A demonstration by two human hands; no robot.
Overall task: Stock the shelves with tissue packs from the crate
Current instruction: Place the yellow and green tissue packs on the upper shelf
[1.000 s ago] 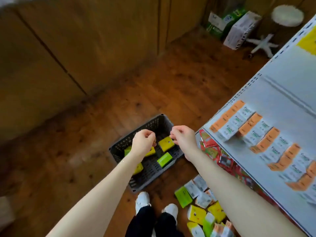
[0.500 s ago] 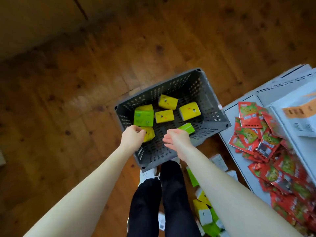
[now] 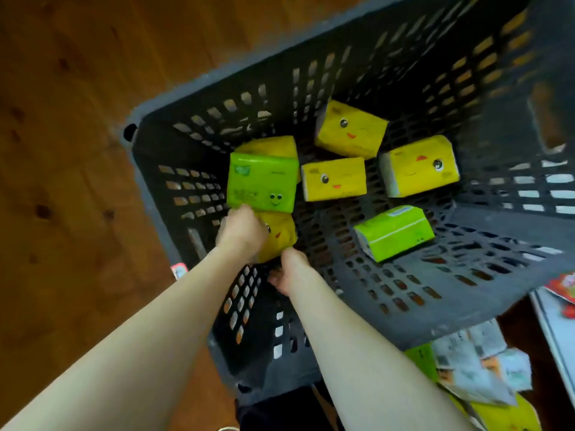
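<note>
A dark grey slotted crate (image 3: 404, 309) fills the view on the wooden floor. Several tissue packs lie in it: yellow ones with faces (image 3: 334, 178) (image 3: 351, 129) (image 3: 420, 164) and two green ones (image 3: 263, 181) (image 3: 393, 233). My left hand (image 3: 242, 233) reaches into the crate's near left corner and grips a yellow tissue pack (image 3: 281, 239), covering its left part. My right hand (image 3: 291, 270) hangs just below that pack's near corner, fingers loosely curled, with nothing visible in them.
More yellow, green and white packs (image 3: 473, 368) lie piled on the floor at the lower right. A white shelf edge (image 3: 550, 325) with red packets (image 3: 564, 286) shows at the right border. Wooden floor (image 3: 77, 181) spreads left of the crate.
The view has dropped close over the crate. Both hands went down into it, and my left hand has closed on the yellow pack in the near left corner.
</note>
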